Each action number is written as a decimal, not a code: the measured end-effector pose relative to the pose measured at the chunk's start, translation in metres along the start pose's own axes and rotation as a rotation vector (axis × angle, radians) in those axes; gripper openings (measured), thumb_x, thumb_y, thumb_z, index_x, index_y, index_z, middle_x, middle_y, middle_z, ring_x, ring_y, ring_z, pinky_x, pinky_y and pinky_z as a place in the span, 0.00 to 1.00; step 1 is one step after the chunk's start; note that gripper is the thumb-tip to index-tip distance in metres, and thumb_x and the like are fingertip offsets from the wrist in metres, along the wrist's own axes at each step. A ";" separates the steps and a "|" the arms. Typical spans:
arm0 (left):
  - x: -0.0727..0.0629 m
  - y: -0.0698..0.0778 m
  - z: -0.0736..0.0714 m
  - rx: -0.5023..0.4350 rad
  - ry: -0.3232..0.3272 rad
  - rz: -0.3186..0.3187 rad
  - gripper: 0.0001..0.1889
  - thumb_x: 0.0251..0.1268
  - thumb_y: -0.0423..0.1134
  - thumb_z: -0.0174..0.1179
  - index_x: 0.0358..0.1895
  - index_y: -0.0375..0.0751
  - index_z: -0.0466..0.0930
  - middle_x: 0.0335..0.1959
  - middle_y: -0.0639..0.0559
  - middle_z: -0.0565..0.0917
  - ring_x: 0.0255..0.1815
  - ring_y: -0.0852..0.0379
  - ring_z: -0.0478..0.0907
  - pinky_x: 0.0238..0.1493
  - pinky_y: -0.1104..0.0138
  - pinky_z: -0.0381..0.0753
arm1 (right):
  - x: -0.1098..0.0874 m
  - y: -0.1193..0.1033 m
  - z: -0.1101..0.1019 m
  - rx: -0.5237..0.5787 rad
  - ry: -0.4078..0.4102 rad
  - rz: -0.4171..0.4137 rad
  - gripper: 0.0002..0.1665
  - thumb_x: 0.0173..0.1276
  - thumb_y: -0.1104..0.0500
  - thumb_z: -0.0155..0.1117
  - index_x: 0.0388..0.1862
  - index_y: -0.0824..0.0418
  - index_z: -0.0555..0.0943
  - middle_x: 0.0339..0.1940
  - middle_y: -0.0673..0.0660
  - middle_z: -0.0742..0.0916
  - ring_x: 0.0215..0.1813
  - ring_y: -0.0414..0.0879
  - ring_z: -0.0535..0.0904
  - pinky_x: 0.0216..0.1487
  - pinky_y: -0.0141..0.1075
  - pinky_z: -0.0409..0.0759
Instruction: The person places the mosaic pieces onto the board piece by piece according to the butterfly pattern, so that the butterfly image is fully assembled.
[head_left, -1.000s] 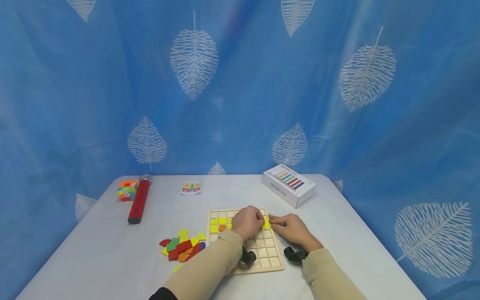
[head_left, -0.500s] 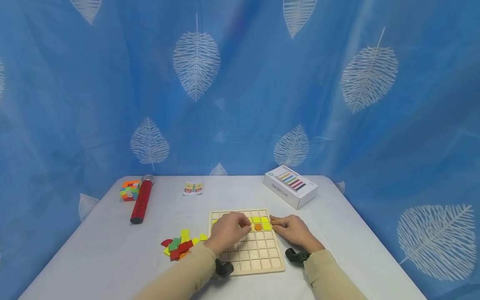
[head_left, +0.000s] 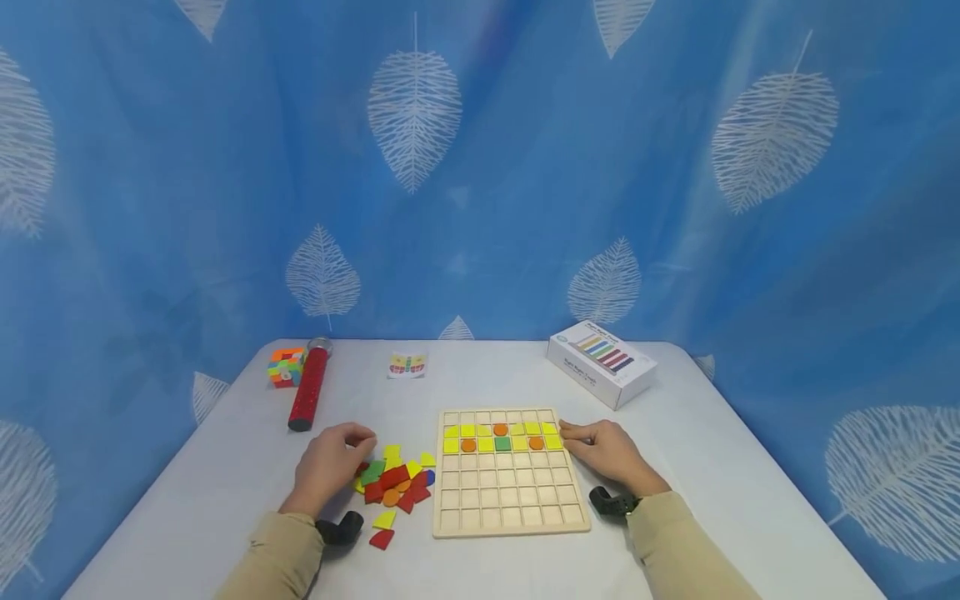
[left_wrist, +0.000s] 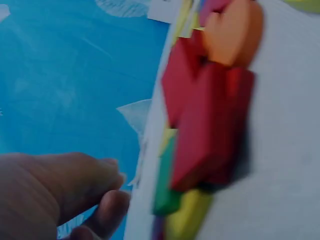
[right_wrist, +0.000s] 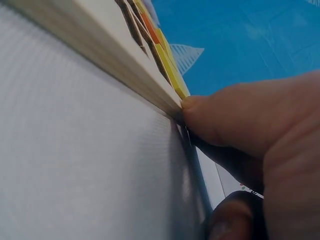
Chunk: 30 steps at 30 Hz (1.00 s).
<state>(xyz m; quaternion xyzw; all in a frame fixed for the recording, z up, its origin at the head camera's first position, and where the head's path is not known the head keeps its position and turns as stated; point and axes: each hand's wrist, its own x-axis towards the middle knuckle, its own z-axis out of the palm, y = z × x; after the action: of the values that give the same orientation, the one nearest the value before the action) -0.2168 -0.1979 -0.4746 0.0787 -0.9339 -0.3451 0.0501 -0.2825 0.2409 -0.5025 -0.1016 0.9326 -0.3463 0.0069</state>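
Note:
A square wooden grid board (head_left: 468,500) lies on the table. Yellow squares (head_left: 451,446), orange discs (head_left: 468,446) and one green square (head_left: 502,443) fill much of two rows near its far side. My right hand (head_left: 611,454) touches the board's right edge near the far corner, its thumb (right_wrist: 205,117) right at the rim in the right wrist view. At the left side of a loose pile of coloured pieces (head_left: 393,477) is my left hand (head_left: 330,467). Its fingers are loosely bent, with nothing seen between thumb and forefinger in the left wrist view.
Behind the board stands a white box (head_left: 600,367). A small pattern card (head_left: 407,365) lies at the back. A red tube (head_left: 309,387) rests beside a colourful cube (head_left: 287,367) at the back left. Loose yellow and red pieces (head_left: 382,539) lie nearer the front.
My left hand has moved left, off the board and over to the pile, so the filled rows show fully. My right hand stays at the board's edge. The head view has shifted slightly.

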 end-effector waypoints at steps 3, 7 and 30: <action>0.003 -0.001 0.008 0.021 -0.004 0.012 0.15 0.69 0.46 0.68 0.52 0.43 0.87 0.44 0.51 0.87 0.42 0.53 0.79 0.51 0.51 0.84 | -0.001 0.002 0.000 0.005 -0.003 0.019 0.17 0.71 0.53 0.70 0.57 0.53 0.88 0.65 0.47 0.85 0.73 0.55 0.76 0.72 0.57 0.70; -0.001 0.006 0.018 0.071 -0.003 0.019 0.15 0.65 0.47 0.71 0.50 0.46 0.87 0.44 0.52 0.87 0.41 0.54 0.79 0.49 0.52 0.84 | -0.003 0.003 0.003 0.005 -0.005 0.016 0.17 0.71 0.53 0.70 0.57 0.53 0.88 0.65 0.47 0.85 0.73 0.55 0.76 0.72 0.56 0.70; 0.003 0.035 0.051 0.266 -0.082 0.296 0.16 0.56 0.50 0.77 0.46 0.54 0.88 0.39 0.58 0.80 0.35 0.62 0.74 0.32 0.69 0.77 | 0.003 0.000 0.003 0.010 0.027 -0.005 0.15 0.70 0.54 0.70 0.54 0.54 0.89 0.64 0.48 0.86 0.72 0.55 0.77 0.72 0.56 0.71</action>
<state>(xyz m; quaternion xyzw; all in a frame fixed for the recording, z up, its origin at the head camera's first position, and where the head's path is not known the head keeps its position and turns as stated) -0.2309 -0.1394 -0.4900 -0.0673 -0.9739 -0.2104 0.0514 -0.2850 0.2386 -0.5043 -0.0992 0.9305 -0.3526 -0.0061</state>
